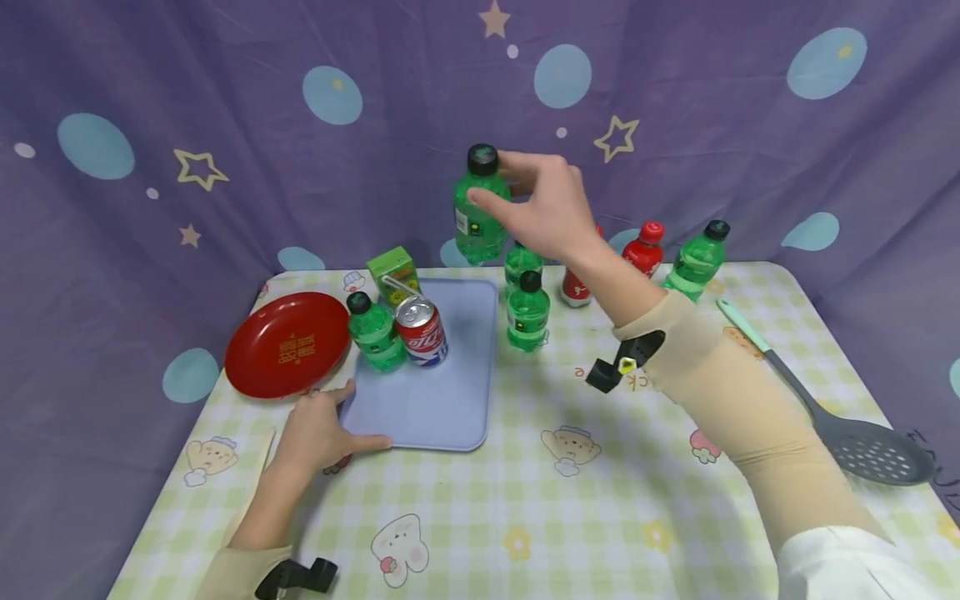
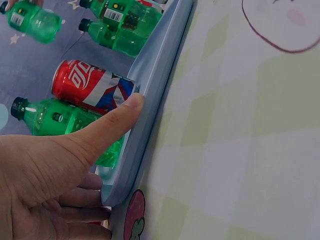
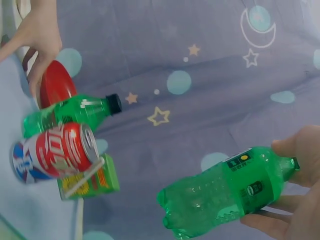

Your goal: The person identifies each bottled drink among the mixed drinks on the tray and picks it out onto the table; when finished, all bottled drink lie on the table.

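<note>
My right hand (image 1: 551, 204) holds a green soda bottle (image 1: 480, 218) with a black cap, upright and raised above the table, thumb and fingers round its upper part. In the right wrist view this bottle (image 3: 225, 192) shows its ridged base. My left hand (image 1: 315, 429) rests at the near left corner of a light blue tray (image 1: 420, 417), its thumb straight along the front rim and its fingers at the left side. Toward the tray's back left stand another green bottle (image 1: 377, 337), a red, silver and blue soda can (image 1: 422, 333) and a green drink carton (image 1: 393, 273) with a straw.
Left of the tray lies a red plate (image 1: 262, 358). Two more green bottles (image 1: 528, 321) stand right of the tray. Behind my right forearm are red-capped bottles (image 1: 645, 248) and a green bottle (image 1: 697, 262). A slotted turner (image 1: 862, 442) lies at the right edge; a purple curtain (image 1: 420, 150) hangs behind.
</note>
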### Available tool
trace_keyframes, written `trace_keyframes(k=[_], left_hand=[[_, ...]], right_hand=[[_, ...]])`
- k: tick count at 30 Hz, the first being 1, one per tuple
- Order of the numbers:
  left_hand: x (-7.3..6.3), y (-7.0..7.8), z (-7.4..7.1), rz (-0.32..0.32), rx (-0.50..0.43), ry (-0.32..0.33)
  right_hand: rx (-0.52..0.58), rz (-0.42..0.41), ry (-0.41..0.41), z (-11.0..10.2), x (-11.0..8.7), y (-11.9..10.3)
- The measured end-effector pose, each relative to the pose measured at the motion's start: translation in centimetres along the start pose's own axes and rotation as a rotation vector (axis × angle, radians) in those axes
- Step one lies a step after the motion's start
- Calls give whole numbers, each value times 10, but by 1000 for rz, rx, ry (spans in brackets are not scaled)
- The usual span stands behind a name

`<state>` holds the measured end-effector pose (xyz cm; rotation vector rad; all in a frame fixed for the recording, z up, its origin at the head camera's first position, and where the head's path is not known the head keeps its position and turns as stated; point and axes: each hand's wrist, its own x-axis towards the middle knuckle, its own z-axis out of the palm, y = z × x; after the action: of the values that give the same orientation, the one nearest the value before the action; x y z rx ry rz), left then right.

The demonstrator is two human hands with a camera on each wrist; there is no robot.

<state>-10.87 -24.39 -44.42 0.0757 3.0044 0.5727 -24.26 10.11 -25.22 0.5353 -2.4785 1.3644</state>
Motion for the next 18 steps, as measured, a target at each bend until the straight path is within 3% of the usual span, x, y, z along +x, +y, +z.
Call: trace_keyframes(k=[10,18], left_hand=[[-1,0,-1,11,11,-5],[-3,-4,-5,-4,27,-16]], right_hand=[[-57,119,26,-51,-19,13],[-90,177,-22,-67,-32,31]])
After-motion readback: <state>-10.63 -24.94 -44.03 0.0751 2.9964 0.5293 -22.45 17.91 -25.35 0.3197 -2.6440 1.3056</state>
